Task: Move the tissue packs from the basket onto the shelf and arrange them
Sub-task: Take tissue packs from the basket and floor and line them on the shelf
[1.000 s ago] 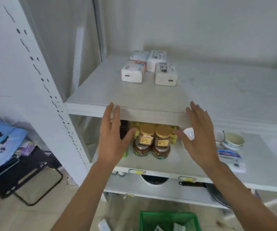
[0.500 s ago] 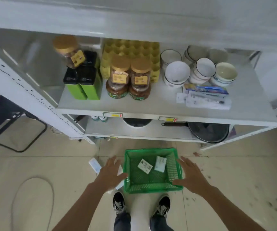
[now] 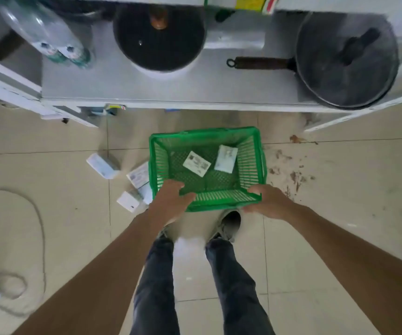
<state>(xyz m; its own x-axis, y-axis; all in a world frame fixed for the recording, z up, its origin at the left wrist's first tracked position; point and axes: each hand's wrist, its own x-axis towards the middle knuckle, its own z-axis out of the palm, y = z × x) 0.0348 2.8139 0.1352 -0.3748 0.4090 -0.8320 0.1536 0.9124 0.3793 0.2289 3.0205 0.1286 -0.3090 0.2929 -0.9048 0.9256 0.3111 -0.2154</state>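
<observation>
Gripping basket (image 3: 253, 151) rim, both hands (image 3: 171, 201) (image 3: 267, 201) curled

A black pot (image 3: 159, 39) is sitting well ahead of the left hand (image 3: 171, 201), and clear bottles (image 3: 50, 37) are lying further to the left. A lidded frying pan (image 3: 345, 59) is resting ahead of the right hand (image 3: 267, 201), further right. A looped cable (image 3: 39, 213) is lying on the floor tiles (image 3: 340, 189) well left of the left hand. Brown stains (image 3: 292, 175) are showing just right of the right hand.

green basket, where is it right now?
Head view, centre: the green basket sits on the floor tiles before the bottom shelf, its near rim gripped by the left hand and right hand.
</observation>
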